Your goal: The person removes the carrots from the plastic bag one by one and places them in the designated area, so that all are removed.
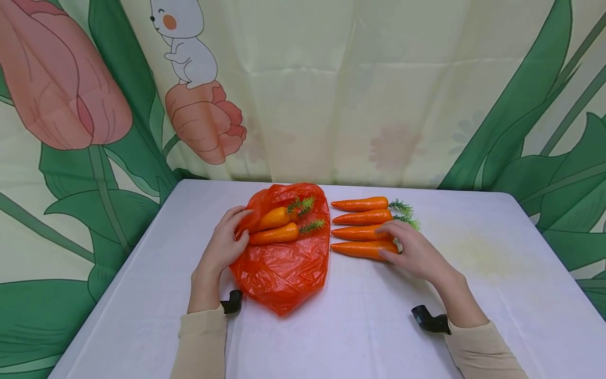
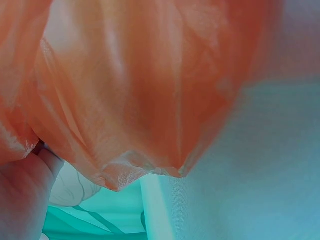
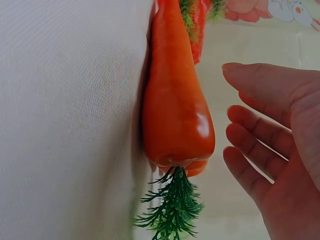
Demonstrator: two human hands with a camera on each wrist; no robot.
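A red plastic bag (image 1: 284, 276) lies on the table, and my left hand (image 1: 226, 237) pinches its left edge between thumb and fingers. Thin bag film (image 2: 150, 90) fills much of the left wrist view and hides most of that hand. Two toy carrots with green tops, an upper one (image 1: 274, 218) and a lower one (image 1: 274, 235), lie at the bag's mouth. To the right, several more carrots are lined up, tips toward the bag. Over the thick end of the nearest carrot (image 1: 357, 249) hovers my right hand (image 1: 416, 251), its fingers loosely bent and apart from it in the right wrist view.
A white cloth covers the table (image 1: 350, 326). Behind it hangs a curtain (image 1: 303, 105) printed with tulips and a rabbit. Each wrist carries a black camera mount, the left one (image 1: 232, 302) close to the bag and the right one (image 1: 430, 319) low over the table.
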